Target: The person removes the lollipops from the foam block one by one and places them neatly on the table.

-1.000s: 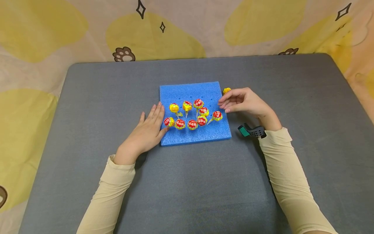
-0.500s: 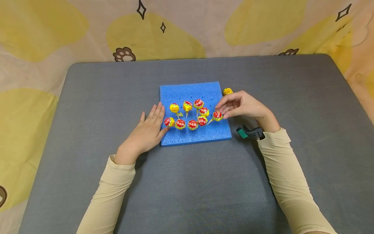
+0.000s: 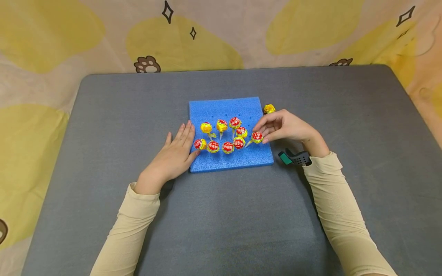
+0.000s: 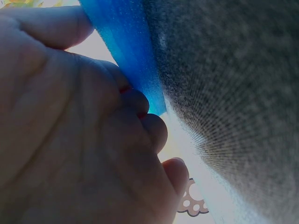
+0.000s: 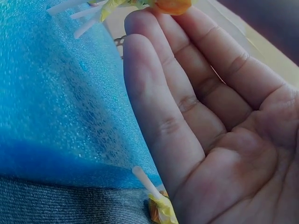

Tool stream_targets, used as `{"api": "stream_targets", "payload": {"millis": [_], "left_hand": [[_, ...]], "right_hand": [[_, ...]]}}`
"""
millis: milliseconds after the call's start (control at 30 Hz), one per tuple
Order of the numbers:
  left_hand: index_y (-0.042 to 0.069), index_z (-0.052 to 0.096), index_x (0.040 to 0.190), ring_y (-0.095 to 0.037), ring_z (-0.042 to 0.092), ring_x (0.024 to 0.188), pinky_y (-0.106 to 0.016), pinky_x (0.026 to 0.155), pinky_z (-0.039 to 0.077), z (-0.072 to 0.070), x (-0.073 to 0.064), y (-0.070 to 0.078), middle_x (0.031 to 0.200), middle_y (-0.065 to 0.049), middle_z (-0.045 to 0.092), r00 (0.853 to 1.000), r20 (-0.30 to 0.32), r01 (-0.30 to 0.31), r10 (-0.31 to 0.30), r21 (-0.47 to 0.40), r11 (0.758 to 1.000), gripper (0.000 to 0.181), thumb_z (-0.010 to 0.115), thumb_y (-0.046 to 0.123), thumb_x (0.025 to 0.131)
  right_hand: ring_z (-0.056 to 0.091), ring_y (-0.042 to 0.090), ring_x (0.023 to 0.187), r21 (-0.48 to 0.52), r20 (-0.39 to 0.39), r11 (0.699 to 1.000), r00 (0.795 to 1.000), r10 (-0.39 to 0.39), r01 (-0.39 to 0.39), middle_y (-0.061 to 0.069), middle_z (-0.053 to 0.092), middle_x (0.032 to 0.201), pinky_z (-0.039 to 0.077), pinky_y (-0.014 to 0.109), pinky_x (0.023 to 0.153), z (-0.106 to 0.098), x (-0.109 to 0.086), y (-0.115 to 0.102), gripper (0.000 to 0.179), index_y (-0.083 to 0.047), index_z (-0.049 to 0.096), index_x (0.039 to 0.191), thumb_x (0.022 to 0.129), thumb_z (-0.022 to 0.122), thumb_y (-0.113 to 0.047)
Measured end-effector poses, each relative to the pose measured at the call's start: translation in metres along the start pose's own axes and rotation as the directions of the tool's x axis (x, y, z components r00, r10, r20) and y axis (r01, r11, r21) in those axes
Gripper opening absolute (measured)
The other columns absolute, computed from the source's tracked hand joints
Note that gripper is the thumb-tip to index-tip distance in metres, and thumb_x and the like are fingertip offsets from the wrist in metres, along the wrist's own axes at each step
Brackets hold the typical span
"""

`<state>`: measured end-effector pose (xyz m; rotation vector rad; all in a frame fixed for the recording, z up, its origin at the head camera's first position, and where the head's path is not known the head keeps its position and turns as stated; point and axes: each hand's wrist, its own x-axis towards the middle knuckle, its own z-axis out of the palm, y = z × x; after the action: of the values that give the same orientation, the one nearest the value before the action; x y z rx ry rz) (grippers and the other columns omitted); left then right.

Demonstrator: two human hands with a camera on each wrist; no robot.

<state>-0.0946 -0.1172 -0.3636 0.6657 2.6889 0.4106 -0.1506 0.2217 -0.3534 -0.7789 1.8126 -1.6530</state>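
A blue foam board [image 3: 228, 163] lies on the table, with several lollipops [image 3: 213, 146] in red and yellow wrappers standing in it on white sticks. My left hand [image 3: 176, 151] lies along the board's left edge, fingers extended and thumb over the rim. In the left wrist view its fingertips meet the foam's side [image 4: 128, 51]. At the right of the board my right hand [image 3: 284, 128] pinches the head of a tilted lollipop [image 3: 257, 137] between thumb and fingers. In the right wrist view, fingertips reach an orange-yellow lollipop head [image 5: 173, 5]; the thumb is hidden there.
One more lollipop [image 3: 269, 109] lies on the grey table [image 3: 221, 222] just off the board's right edge, behind the right hand. Small holes [image 3: 226, 115] dot the board's far part. A patterned cloth [image 3: 221, 34] hangs behind the table.
My right hand has moved slightly left and toward me, from beside the board onto the rightmost lollipop's head. The left hand has stayed where it was.
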Motion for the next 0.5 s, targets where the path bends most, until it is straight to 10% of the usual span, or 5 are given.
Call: {"api": "stream_targets", "payload": {"millis": [500], "left_hand": [[0.000, 0.000, 0.149, -0.027, -0.008, 0.143, -0.054, 0.111, -0.003, -0.0006, 0.0003, 0.0001, 0.157, -0.013, -0.007, 1.000, 0.009, 0.002, -0.002, 0.007, 1.000, 0.072, 0.040, 0.034, 0.100]], "right_hand": [[0.066, 0.017, 0.083, -0.032, -0.027, 0.999, 1.000, 0.007, -0.008, 0.009, 0.069, 0.096, 0.055, 0.030, 0.074, 0.0011, 0.0004, 0.0002, 0.027, 0.012, 0.064, 0.101, 0.076, 0.072, 0.009]]}}
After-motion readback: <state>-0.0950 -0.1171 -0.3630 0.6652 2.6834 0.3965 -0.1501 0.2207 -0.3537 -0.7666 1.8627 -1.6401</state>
